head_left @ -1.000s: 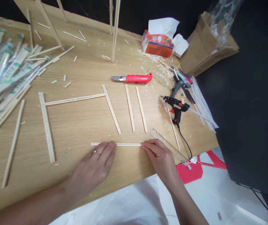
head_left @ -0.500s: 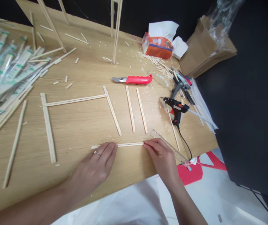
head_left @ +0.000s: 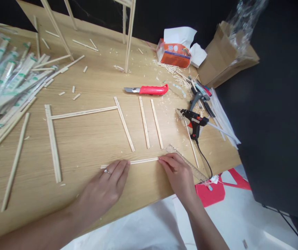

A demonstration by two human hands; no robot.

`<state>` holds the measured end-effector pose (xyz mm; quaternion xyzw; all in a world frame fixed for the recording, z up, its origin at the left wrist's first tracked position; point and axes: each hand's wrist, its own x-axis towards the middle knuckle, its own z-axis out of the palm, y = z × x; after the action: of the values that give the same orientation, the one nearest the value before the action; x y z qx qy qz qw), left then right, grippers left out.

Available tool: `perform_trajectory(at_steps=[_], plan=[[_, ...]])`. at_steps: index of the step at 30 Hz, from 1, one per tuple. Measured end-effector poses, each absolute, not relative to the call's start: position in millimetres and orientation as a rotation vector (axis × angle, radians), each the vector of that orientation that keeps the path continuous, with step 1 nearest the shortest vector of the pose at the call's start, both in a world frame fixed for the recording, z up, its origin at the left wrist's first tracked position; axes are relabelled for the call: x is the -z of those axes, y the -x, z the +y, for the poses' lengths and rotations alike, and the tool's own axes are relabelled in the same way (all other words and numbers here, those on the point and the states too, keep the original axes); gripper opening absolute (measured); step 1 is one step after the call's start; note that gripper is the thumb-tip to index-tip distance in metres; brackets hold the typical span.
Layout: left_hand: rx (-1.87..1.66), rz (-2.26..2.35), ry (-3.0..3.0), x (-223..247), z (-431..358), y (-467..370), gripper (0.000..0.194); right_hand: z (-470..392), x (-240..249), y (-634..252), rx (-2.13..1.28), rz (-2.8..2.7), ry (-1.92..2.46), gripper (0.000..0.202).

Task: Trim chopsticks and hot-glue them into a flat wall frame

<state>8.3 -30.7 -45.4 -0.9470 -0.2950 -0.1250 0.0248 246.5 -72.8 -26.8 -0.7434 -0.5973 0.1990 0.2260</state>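
Observation:
A pair of thin wooden sticks (head_left: 144,161) lies side by side near the table's front edge. My left hand (head_left: 106,185), with a ring, presses its closed fingers on the pair's left part. At the pair's right end, my right hand (head_left: 177,173) pinches the tip between thumb and fingers. Beyond them two short stick pairs (head_left: 144,122) (head_left: 156,124) lie apart. Further left, a joined frame has a left upright (head_left: 53,144), a crossbar (head_left: 83,113) and a right upright (head_left: 124,124). A clear ruler (head_left: 186,163) lies beside my right hand.
A red utility knife (head_left: 154,90) lies behind the sticks. To the right are a black glue gun (head_left: 195,121) with a cord and a cardboard box (head_left: 221,52). An orange tissue pack (head_left: 176,53) stands at the back, wrapped chopsticks (head_left: 16,76) lie left, and upright sticks (head_left: 129,38) stand behind.
The left end of the held pair has tilted slightly toward the table's front edge. Both hands keep nearly the same places, and the view has shifted a little.

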Motion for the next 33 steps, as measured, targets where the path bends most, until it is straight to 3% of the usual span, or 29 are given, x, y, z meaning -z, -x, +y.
perform_trajectory(at_steps=[3,7,11,16,22,24,30,33], plan=[[0.382,-0.925,2.926,46.4,-30.7,-8.3,0.047,-71.3,21.9,-250.5,-0.542,-1.624,2.022,0.017],[0.376,-0.908,2.915,46.9,-30.5,-7.9,0.045,-67.6,16.0,-283.1,-0.276,-1.34,2.114,0.013],[0.367,-0.919,2.897,47.4,-30.0,-8.1,0.046,-57.2,20.0,-336.0,-0.148,-1.005,2.313,0.032],[0.319,-0.897,2.896,47.4,-30.4,-8.5,0.046,-33.4,34.6,-372.8,0.086,-1.116,2.264,0.054],[0.333,-0.873,2.868,46.9,-31.6,-7.0,0.045,4.8,47.2,-376.1,-0.274,-1.196,2.141,0.045],[0.329,-0.856,2.867,47.2,-31.3,-7.0,0.045,10.0,42.9,-378.2,-0.254,-1.201,2.13,0.044],[0.348,-0.832,2.855,48.7,-29.9,-9.0,0.045,-32.5,-17.7,-383.4,-0.008,-1.125,2.19,0.045],[0.37,-0.849,2.847,49.0,-30.1,-9.3,0.045,-77.0,-48.6,-369.7,-0.31,-1.039,2.186,0.034]])
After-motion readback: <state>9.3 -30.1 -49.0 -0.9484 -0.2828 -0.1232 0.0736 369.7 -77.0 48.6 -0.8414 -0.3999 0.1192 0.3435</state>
